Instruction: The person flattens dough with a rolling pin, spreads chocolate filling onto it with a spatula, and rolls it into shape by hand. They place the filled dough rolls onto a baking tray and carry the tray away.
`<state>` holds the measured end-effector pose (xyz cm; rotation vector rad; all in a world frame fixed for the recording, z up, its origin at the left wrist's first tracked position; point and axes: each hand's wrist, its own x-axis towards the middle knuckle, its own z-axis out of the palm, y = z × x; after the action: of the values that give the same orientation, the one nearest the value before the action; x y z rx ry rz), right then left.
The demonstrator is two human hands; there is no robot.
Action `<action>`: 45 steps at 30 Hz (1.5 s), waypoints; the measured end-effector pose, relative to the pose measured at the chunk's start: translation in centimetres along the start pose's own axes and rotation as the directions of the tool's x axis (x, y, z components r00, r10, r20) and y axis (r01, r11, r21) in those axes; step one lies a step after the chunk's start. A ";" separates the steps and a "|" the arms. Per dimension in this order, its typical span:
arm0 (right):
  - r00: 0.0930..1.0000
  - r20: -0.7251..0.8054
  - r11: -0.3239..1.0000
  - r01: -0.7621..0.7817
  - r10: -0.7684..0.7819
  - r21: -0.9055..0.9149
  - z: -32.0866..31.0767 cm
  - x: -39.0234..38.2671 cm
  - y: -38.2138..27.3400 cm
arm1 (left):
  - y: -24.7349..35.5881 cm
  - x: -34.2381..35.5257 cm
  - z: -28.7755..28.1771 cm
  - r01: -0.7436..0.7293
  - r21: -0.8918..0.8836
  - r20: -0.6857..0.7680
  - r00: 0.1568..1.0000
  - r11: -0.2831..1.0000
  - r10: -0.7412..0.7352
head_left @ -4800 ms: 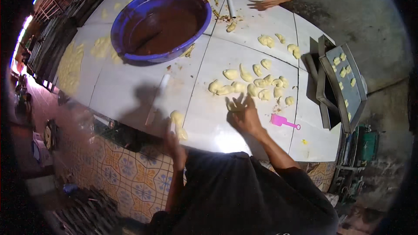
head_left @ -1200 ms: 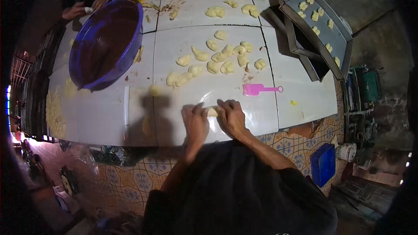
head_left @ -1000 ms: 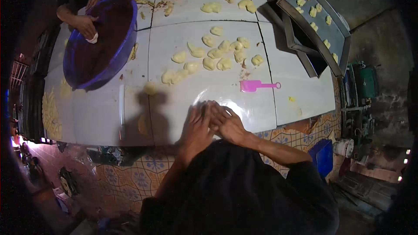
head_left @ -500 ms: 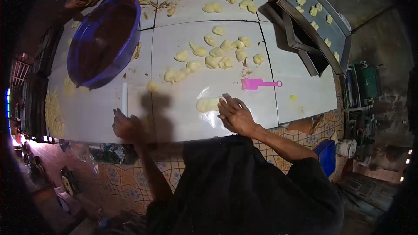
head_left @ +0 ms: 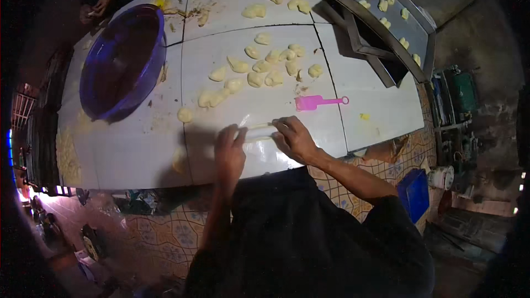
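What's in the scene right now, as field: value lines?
left hand: on left end of white rolling pin
right hand: on its right end
under pin: flattened dough
beyond hands: loose dough pieces
pink scoop: right of those pieces
purple tub: far left, dark brown contents
top tray: far right, tilted, holding dough pieces

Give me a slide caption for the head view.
Left hand and right hand hold a white rolling pin over dough.

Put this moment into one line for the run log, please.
Left hand: holds left end of white rolling pin; Right hand: holds its right end; Under pin: flattened dough; Beyond: dough pieces, pink scoop; Left: purple basin
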<state>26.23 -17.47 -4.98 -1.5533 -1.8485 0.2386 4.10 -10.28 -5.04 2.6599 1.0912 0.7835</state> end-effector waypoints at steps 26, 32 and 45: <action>0.944 -0.070 0.918 -0.329 0.321 -0.223 -6.3 5.8 10.4 | -0.8 12.6 1.6 0.179 -0.198 0.265 0.956 0.964 -0.124; 0.907 0.226 0.855 -0.217 0.355 -0.472 -7.6 2.4 11.3 | -1.8 8.2 1.6 0.010 -0.065 0.078 0.997 0.998 -0.005; 0.832 0.416 0.930 0.333 -0.366 0.152 -1.5 34.6 -10.1 | -13.2 -4.2 -7.1 0.707 0.228 -0.282 0.706 0.670 -0.649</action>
<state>17.92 11.22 15.20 -1.1371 -2.4075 0.5125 -10.10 -4.00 -5.13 2.0894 2.2474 0.7189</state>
